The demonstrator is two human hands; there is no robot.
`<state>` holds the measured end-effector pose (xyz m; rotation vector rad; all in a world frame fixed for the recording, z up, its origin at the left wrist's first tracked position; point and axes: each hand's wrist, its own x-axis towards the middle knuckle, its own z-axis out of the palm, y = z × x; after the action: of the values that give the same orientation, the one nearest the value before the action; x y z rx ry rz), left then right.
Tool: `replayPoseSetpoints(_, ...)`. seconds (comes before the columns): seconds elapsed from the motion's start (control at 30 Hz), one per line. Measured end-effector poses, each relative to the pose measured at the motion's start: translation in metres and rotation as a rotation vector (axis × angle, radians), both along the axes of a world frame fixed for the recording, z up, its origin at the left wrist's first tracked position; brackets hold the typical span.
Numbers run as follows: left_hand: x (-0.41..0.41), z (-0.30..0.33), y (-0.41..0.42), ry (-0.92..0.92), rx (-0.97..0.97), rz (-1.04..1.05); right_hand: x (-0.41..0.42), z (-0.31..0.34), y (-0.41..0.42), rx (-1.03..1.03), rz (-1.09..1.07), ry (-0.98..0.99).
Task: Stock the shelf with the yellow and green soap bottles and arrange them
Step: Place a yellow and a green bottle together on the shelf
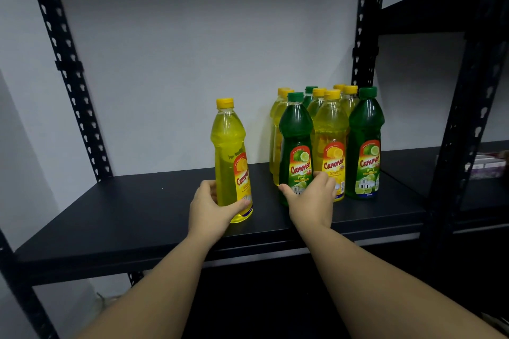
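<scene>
A yellow soap bottle [230,162] is standing upright on the black shelf [137,217], a little left of the frame's centre and well apart from the others. The left hand [212,208] is gripping it low down, thumb curling across the front under the label and fingers wrapping round the far side.

Just right of centre, a cluster of bottles is standing close together toward the right end of the shelf. In its front row a green lime bottle [296,143] is standing on the left, a yellow lemon bottle [330,140] in the middle and a second green bottle [366,143] on the right. More yellow bottles [278,129] and one green cap are showing behind them.

The right hand [311,201] is reaching in at the base of the front row, thumb lying against the lime bottle's label and fingers curving round toward the gap between it and the lemon bottle. Its grasp is looking loose; whether it is truly squeezing, I cannot tell.

Black perforated uprights [68,69] are framing the shelf against a pale wall [179,49]. At the right edge of the frame, a neighbouring rack [454,151] is holding some small boxes [486,165].
</scene>
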<state>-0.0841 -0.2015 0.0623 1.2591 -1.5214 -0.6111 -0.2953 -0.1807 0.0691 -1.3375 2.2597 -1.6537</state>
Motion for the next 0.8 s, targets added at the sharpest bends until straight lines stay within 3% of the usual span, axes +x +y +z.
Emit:
replayPoseSetpoints(0.57, -0.002, 0.003, 0.003, 0.022, -0.002, -0.015, 0.005, 0.006, -0.009, 0.110, -0.049, 0.033)
replayPoseSetpoints(0.8, -0.002, 0.001, 0.000, 0.028, 0.006, -0.050, -0.009, 0.000, 0.002, 0.096, 0.033, -0.074)
